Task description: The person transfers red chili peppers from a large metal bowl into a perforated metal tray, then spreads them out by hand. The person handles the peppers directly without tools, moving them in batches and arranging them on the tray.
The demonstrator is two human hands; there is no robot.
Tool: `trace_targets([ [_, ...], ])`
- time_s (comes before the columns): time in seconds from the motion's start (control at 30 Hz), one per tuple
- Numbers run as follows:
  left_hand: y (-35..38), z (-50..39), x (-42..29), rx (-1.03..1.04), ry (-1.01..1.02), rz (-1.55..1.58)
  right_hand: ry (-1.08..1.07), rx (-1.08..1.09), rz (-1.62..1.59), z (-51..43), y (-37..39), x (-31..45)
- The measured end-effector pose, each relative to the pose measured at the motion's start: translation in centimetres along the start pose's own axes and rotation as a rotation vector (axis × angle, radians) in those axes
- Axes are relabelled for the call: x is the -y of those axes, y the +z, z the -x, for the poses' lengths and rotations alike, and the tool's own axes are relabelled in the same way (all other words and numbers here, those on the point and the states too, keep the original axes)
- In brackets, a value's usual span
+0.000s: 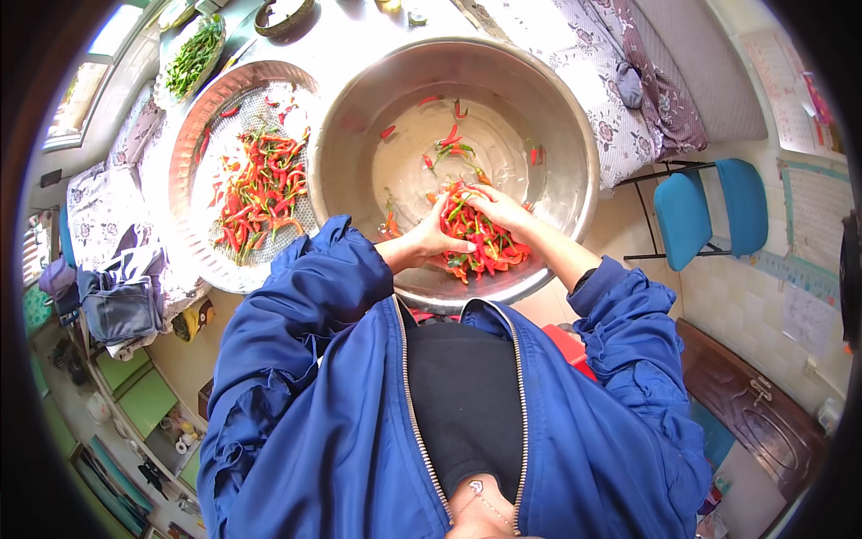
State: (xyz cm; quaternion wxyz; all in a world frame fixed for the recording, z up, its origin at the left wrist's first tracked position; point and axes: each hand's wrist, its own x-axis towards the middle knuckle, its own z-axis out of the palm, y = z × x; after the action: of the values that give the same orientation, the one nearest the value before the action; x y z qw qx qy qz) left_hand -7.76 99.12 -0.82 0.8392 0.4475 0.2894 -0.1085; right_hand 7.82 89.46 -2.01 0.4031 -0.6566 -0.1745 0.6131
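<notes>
A large metal basin (566,87) stands before me with water in it. Both hands cup a heap of red chili peppers (488,249) at the basin's near side: my left hand (434,236) on the heap's left, my right hand (498,207) over its top right. The fingertips of the two hands come close together above the heap. A few loose peppers (452,138) lie farther out in the basin. Left of it, a round perforated metal tray (185,155) holds a pile of red peppers with green stems (259,192). The undersides of my hands are hidden.
Green peppers (195,57) fill a dish at the back left, near a dark-rimmed bowl (286,27). A flowered cloth (606,121) covers the surface at right. Blue folding chairs (680,215) stand beyond it. Denim clothing (124,296) hangs at left.
</notes>
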Motion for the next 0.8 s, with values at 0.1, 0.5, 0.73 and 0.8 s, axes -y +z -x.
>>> trace_targets([
  [0.1,0.4,0.6,-0.7,-0.022,0.097,0.001,-0.014,-0.043,-0.151,1.4,1.0,2.0],
  [0.5,0.7,2.5,-5.4,-0.198,0.605,-0.333,-0.253,-0.284,0.05,3.5,2.5,10.0],
  [0.73,-3.7,10.8,-13.7,-0.268,0.845,-0.373,-0.602,-0.209,0.229,3.9,9.4,20.6],
  [0.8,-6.2,14.0,-15.5,-0.288,0.847,-0.248,-0.772,-0.096,0.258,3.3,12.7,23.4],
])
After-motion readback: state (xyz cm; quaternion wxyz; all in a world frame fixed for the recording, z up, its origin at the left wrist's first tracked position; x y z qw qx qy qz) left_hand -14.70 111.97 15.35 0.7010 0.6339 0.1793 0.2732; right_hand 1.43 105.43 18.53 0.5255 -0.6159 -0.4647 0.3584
